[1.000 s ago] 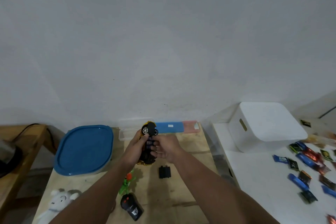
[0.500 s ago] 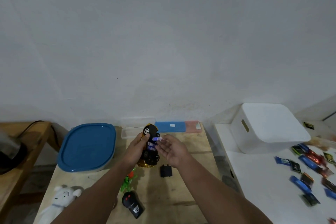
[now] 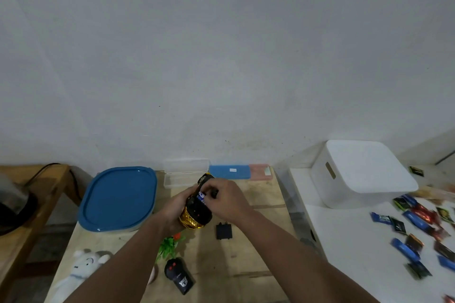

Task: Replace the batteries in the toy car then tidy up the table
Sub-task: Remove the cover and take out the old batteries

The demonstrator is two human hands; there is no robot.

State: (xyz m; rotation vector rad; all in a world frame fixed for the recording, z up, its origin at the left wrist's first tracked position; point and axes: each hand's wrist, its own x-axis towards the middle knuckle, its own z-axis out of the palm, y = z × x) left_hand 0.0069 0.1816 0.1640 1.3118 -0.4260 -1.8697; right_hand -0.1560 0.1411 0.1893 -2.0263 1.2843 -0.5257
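Your left hand grips the toy car; right fingers pinch a battery; mis-seated, it may pop out.

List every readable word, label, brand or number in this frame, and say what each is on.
None reads clearly.
Battery in the toy car: blue label with white marks, too blurred.
Remote control: white print, too small.
Blue case: white sticker, unreadable.
Pink case: white sticker, unreadable.
Snack wrappers: print blurred.

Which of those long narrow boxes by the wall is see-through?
The clear box at the left end of the row, beside the blue-lidded tub; the blue box and pink box are coloured.
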